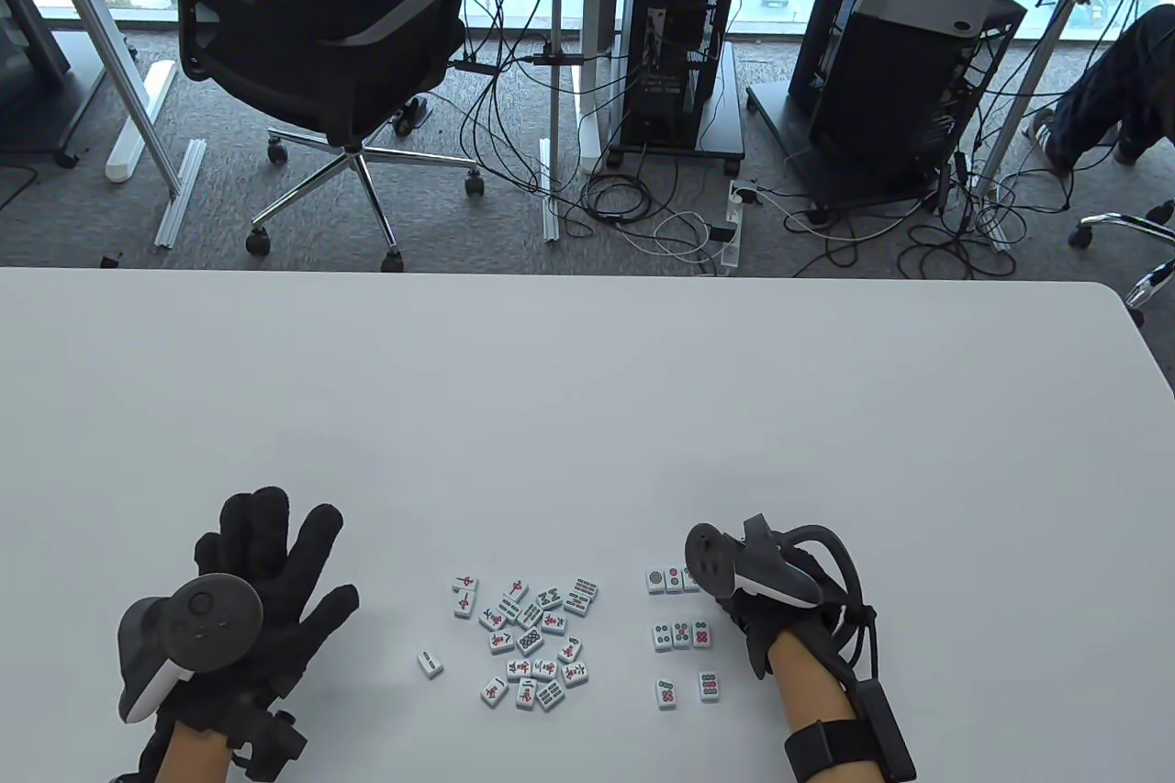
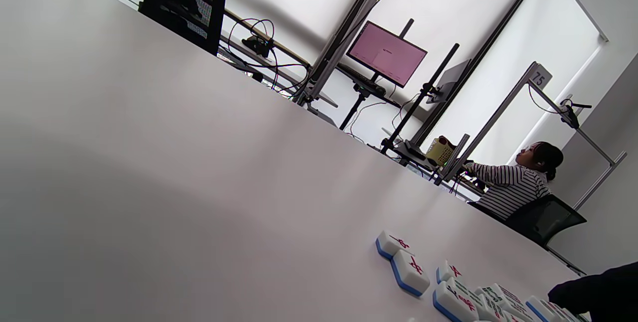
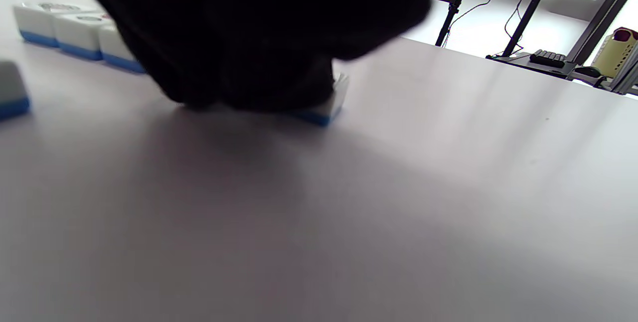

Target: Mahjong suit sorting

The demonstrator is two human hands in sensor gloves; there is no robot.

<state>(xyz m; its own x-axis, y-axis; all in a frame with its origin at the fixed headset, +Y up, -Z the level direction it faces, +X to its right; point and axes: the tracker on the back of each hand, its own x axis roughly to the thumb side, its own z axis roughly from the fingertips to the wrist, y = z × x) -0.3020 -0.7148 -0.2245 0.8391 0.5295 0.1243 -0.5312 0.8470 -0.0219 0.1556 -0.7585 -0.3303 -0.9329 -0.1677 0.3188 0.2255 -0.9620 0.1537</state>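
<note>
Right hand (image 1: 762, 590) fingers hidden under its tracker, covering a blue-backed mahjong tile (image 3: 326, 105) lying flat, grip unclear, tile's facing hidden, sorted dot tiles (image 1: 681, 633) beside, near the bench (image 1: 587, 397) front edge, left hand (image 1: 252, 581) spread flat.

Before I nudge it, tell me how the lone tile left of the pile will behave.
The lone tile looks like a stiff, flat-lying block, so it should slide rather than roll or tip. The smooth white table suggests an easy glide. With nothing touching it, pinching its sides looks simple.
</note>
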